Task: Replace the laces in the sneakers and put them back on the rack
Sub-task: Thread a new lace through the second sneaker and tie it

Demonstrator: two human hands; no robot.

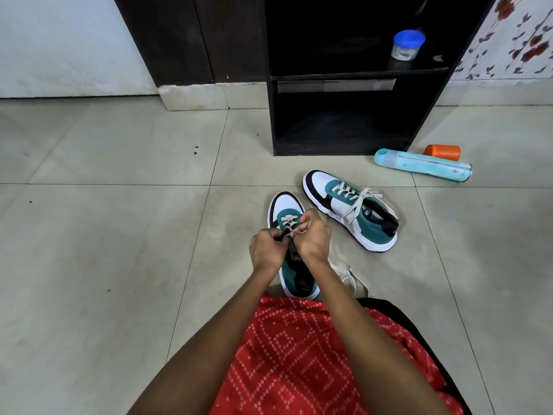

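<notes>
now, r hand (312, 238) pinching lace (289, 220), sneaker (286, 204) upright

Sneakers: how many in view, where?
2. The near sneaker sits on the floor before the person, held at its lacing by the left hand and right hand. The far sneaker lies on the floor to its right, nearer the rack. The rack's dark shelves may hide more.

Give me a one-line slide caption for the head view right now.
Relacing: left hand grips the near sneaker while right hand pinches its cream lace; the second sneaker lies laced beside it.
</notes>
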